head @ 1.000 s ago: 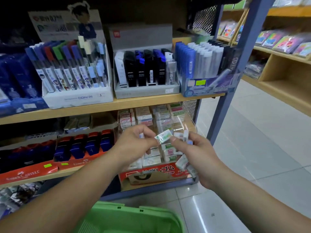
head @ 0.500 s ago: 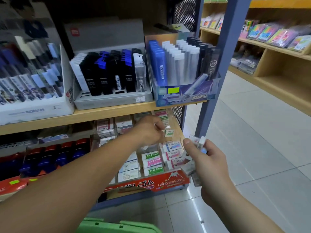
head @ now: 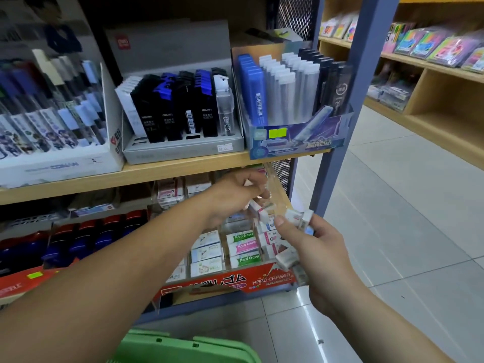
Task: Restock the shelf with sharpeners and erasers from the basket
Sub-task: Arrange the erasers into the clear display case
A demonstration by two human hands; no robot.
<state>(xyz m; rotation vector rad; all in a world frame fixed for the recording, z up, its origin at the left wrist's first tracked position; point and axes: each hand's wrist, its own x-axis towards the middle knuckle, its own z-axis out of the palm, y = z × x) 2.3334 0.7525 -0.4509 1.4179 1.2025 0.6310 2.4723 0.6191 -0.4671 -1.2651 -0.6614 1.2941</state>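
Head view showed that my left hand (head: 235,195) had left the handover point in front of me, where a second before it took one eraser (head: 259,210) off my right hand (head: 323,247). It had reached in under the upper shelf (head: 157,170), to the back right column of the display box (head: 272,280). Its fingers (head: 251,176) were curled on the eraser, which sat tilted just above the stacked ones and was not yet bedded in, though blur hid the pinch itself. My right hand had stayed low and near the box's right edge, fingers (head: 284,225) clamped round a small bunch of erasers (head: 301,218). I judged one more eraser was nearly shelved, with several to follow from the same fistful. The basket (head: 183,347) sat below my arms, its contents out of sight. The risk I saw was nudging the clear divider or toppling the neighbouring stack as I let go.
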